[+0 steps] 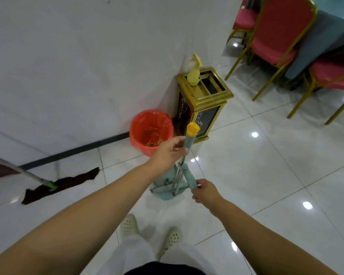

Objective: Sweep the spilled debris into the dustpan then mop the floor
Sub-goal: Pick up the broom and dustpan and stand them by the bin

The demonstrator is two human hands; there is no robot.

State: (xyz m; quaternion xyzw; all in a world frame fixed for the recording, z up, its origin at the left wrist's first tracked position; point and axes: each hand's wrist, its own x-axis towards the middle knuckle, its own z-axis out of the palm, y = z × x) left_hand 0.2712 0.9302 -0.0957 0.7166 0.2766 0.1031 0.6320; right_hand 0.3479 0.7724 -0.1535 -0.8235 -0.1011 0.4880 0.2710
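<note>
My left hand (pixel 168 154) grips a teal handle with a yellow cap (pixel 193 129). Thin metal rods run from it down to a teal dustpan (pixel 164 182) standing on the white floor tiles. My right hand (pixel 205 192) is closed around a second, shorter teal handle (pixel 190 178) right beside the rods; what hangs from its lower end is hidden behind the dustpan. A flat mop with a dark brown cloth (pixel 62 184) lies on the floor at the left, its metal pole (pixel 16 168) slanting off to the left edge.
A red bin with an orange liner (pixel 150 129) holding debris stands against the white wall. Next to it is a gold waste bin (pixel 205 104) with a yellow spray bottle (pixel 194 73) on top. Red chairs (pixel 276 30) and a cloth-covered table (pixel 326 36) fill the upper right. My feet (pixel 149 233) are below.
</note>
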